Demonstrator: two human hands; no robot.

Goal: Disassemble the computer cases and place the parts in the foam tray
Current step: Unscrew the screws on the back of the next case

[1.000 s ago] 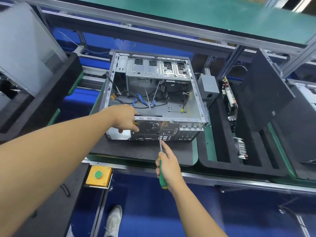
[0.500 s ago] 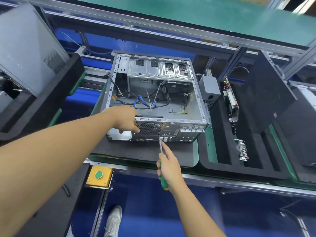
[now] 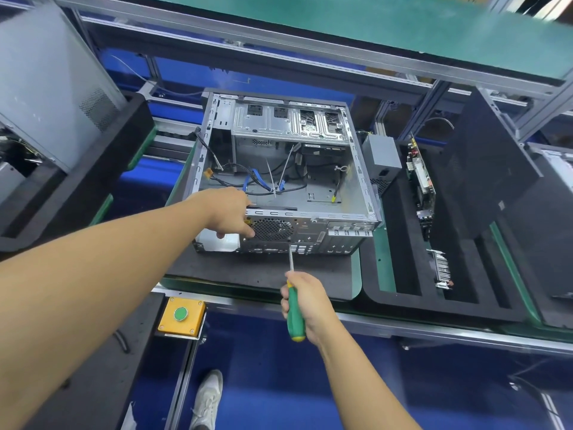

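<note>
Computer case [image 3: 313, 209]: stiff sheet steel, probably hefty, sharp-edged; best held by the rear rim. Left hand [image 3: 228, 212] curls over it; right hand [image 3: 311, 301] grips screwdriver [image 3: 293, 318].

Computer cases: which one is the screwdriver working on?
The middle case, lying open with cables inside; the screwdriver tip meets its rear panel. The grey case at far left is untouched.

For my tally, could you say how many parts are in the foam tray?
3: grey box far left; board right of it; finned part nearer. Others may be hidden.
</note>
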